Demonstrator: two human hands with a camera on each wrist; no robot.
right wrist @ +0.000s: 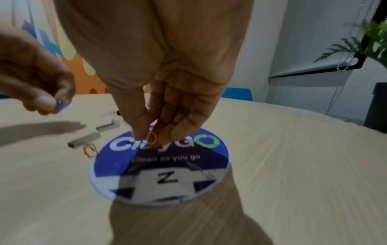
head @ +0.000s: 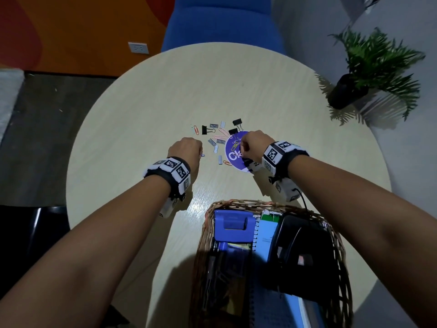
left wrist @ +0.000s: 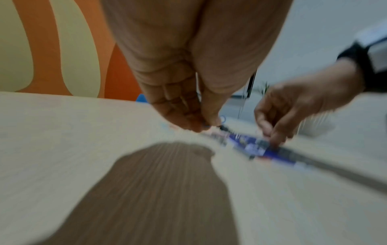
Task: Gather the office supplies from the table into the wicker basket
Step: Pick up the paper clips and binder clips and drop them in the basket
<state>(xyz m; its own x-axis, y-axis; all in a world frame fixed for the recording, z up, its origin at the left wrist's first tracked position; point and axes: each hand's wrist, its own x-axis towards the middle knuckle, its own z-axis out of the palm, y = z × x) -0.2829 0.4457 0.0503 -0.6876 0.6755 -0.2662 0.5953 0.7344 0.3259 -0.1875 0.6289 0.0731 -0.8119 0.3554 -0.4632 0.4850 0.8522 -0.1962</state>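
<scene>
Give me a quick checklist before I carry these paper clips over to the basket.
1. Left hand pinches a blue paper clip: ok.
2. Right hand pinches an orange paper clip over the round sticker: ok.
3. Wicker basket close, opening upward: ok.
4. Room left in basket: cannot tell.
5. Table emptied of supplies: not ok, binder clips and staple strips remain.
</scene>
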